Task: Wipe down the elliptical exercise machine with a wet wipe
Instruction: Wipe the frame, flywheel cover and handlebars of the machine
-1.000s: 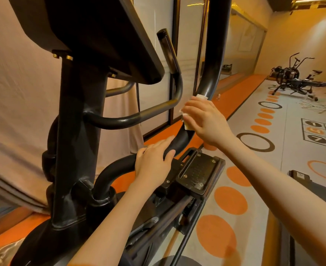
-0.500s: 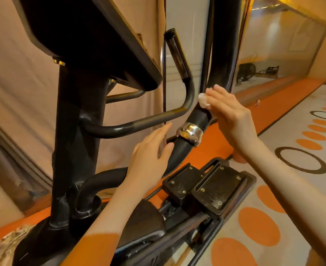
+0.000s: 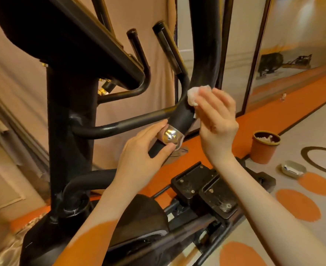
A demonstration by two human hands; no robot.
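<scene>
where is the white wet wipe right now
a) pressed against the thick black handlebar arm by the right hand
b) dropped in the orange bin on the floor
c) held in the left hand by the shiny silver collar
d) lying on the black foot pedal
a: the right hand holds the crumpled white wet wipe against the thick black handlebar arm, above the shiny silver collar that the left hand grips.

A gym: a black tubular-steel elliptical exercise machine [image 3: 72,112] stands on a grey floor with orange dots and rings [image 3: 300,204], beside a wall mirror [image 3: 296,35] reflecting other exercise equipment.
</scene>
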